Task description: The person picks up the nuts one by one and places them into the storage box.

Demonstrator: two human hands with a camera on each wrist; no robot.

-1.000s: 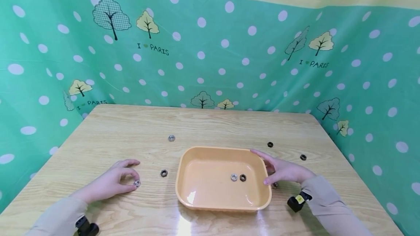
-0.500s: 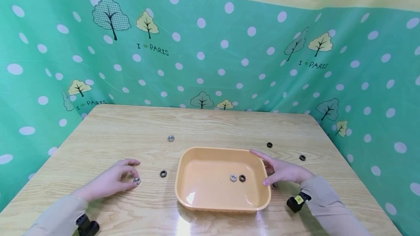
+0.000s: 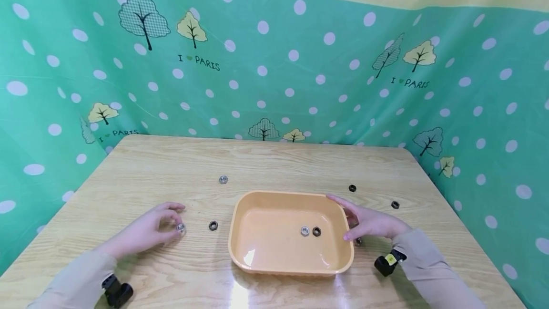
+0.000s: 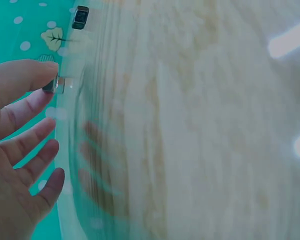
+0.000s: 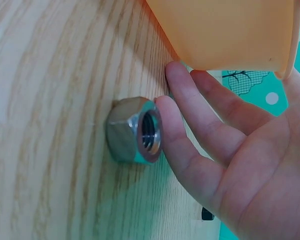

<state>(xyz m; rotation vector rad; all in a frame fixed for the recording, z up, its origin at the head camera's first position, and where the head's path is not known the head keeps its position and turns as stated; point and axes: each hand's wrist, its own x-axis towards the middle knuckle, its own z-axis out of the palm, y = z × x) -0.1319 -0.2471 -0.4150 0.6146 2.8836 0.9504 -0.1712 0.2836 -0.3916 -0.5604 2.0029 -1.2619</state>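
Note:
In the head view, my left hand pinches a silver hex nut between thumb and index finger, left of the plastic basin. The left wrist view shows this nut between the fingertips, the other fingers spread. A dark hex nut lies between that hand and the peach basin. My right hand grips the basin's right wall, thumb at the rim and fingers outside. Inside the basin sit a silver nut and a dark nut. Another nut stands right at a right fingertip.
On the wooden table, a silver nut lies behind the basin to the left. Two dark nuts, one nearer and one farther right, lie at the right. A green dotted curtain hangs behind.
My left hand has moved the silver nut slightly forward, and its thumb and fingers have drawn closer together. The right hand and the basin have stayed in place.

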